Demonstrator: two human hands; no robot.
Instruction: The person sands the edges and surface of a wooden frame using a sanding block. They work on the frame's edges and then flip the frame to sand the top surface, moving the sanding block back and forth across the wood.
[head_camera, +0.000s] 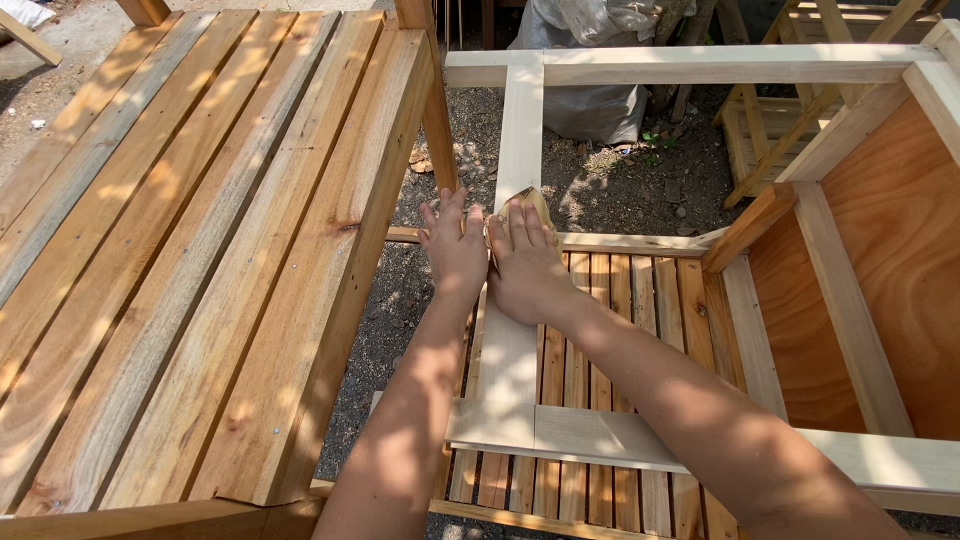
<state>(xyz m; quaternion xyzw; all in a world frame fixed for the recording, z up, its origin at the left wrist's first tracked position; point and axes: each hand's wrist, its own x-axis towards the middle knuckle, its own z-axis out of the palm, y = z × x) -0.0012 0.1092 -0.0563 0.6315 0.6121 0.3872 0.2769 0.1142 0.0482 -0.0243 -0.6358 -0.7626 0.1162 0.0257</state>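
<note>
Both my hands rest side by side on a pale wooden upright bar (520, 120) of an unfinished furniture frame. My left hand (453, 250) lies flat with fingers spread on the bar's left edge. My right hand (525, 262) presses a folded piece of tan sandpaper (535, 203) against the bar's face. The bar joins a pale top rail (700, 66) at the far end and a pale cross rail (600, 438) near me. Slats (630, 310) of darker wood lie under the frame.
A wide slatted wooden panel (190, 250) fills the left side. A reddish plywood panel (890, 260) forms the frame's right side. Gravel ground (620, 175), a grey sack (590, 60) and more wooden frames (790, 120) lie beyond.
</note>
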